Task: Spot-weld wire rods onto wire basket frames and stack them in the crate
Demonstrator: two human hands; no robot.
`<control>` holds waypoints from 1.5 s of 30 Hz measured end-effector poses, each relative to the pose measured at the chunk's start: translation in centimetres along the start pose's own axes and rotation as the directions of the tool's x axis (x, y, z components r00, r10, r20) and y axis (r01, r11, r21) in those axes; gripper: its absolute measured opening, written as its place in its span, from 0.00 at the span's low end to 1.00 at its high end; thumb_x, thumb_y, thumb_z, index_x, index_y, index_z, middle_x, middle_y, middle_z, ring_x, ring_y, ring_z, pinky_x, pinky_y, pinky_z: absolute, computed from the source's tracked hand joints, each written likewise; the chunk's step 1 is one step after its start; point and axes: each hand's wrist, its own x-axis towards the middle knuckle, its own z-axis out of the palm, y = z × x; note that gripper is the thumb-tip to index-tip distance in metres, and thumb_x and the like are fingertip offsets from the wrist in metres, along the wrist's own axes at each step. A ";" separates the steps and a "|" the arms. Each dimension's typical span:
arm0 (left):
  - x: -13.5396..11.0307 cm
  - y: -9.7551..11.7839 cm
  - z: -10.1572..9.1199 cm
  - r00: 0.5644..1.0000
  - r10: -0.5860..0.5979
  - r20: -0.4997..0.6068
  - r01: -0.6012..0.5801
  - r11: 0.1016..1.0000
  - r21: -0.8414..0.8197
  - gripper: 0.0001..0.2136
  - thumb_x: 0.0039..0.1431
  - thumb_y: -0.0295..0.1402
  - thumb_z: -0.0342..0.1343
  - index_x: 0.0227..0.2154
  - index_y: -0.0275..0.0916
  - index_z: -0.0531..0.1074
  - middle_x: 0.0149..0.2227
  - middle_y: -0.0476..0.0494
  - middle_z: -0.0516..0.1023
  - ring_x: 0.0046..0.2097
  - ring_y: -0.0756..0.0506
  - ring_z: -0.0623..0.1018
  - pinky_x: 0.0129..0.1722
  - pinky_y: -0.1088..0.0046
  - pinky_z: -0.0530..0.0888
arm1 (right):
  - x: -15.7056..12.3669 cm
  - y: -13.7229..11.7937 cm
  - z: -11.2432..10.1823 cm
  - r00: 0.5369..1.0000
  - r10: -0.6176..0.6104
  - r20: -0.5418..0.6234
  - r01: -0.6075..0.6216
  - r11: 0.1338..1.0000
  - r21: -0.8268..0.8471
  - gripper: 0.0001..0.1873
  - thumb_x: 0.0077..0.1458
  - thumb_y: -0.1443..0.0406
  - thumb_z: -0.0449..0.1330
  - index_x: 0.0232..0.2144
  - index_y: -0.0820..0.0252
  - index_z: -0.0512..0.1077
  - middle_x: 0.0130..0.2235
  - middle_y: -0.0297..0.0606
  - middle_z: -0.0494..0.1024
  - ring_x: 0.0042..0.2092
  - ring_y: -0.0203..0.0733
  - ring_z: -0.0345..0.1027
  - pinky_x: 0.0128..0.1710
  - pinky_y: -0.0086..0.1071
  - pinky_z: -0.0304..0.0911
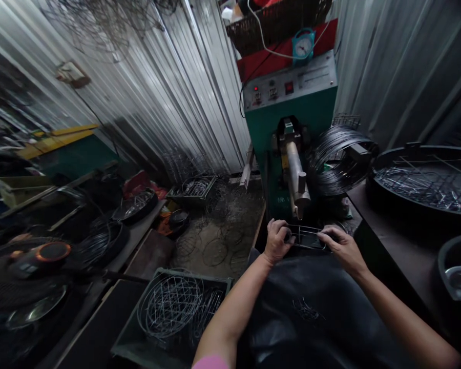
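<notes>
Between both hands is a small wire frame (pixel 304 237), just below the tip of a spot welder's arm (pixel 297 182). My left hand (pixel 278 241) has its fingers closed round the frame's left end. At the right end, my right hand (pixel 338 243) pinches the wire between thumb and fingers. A dark apron (pixel 292 338) covers my lap, and a small heap of short wire pieces (pixel 307 310) lies on it. Whether the frame touches the welder's tip cannot be made out.
A coil of wire (pixel 341 159) hangs beside the green machine (pixel 292 107). On the right stands a round black tray (pixel 415 205) of wire pieces. A crate (pixel 128 333) with round wire racks (pixel 172 305) sits at lower left. Wire rings (pixel 215 252) lie on the floor.
</notes>
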 end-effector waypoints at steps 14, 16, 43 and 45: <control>1.3 -1.4 2.4 1.000 0.017 -0.001 -0.017 0.999 -0.029 0.05 0.50 0.30 0.57 0.28 0.39 0.66 0.39 0.42 0.70 0.45 0.45 0.70 0.53 0.58 0.64 | 1.9 1.0 0.2 0.997 -0.038 -0.069 0.033 0.997 -0.069 0.20 0.47 0.47 0.59 0.23 0.57 0.71 0.29 0.37 0.71 0.35 0.44 0.65 0.39 0.36 0.60; 1.5 -1.4 2.5 0.999 0.030 -0.019 -0.031 0.999 -0.023 0.05 0.50 0.31 0.57 0.28 0.39 0.65 0.39 0.42 0.70 0.44 0.45 0.70 0.53 0.58 0.65 | 2.1 1.0 0.3 0.997 -0.033 -0.067 0.028 0.997 -0.066 0.20 0.47 0.47 0.60 0.23 0.57 0.71 0.29 0.37 0.71 0.35 0.44 0.65 0.39 0.37 0.60; 2.3 -1.4 2.3 0.995 -0.066 0.071 0.071 0.995 -0.067 0.08 0.45 0.25 0.60 0.25 0.38 0.65 0.40 0.41 0.71 0.46 0.43 0.70 0.47 0.62 0.67 | 3.6 0.5 0.4 0.999 0.039 -0.015 -0.039 0.999 -0.029 0.22 0.43 0.45 0.60 0.20 0.57 0.68 0.26 0.35 0.68 0.32 0.41 0.62 0.35 0.34 0.58; 2.4 -1.2 2.2 0.992 -0.087 0.089 0.094 0.993 -0.069 0.08 0.44 0.25 0.60 0.25 0.38 0.65 0.41 0.41 0.71 0.46 0.43 0.70 0.46 0.62 0.67 | 3.8 0.6 0.4 0.998 0.053 -0.018 -0.053 0.999 -0.011 0.22 0.42 0.45 0.61 0.20 0.58 0.68 0.26 0.35 0.68 0.31 0.41 0.62 0.35 0.34 0.58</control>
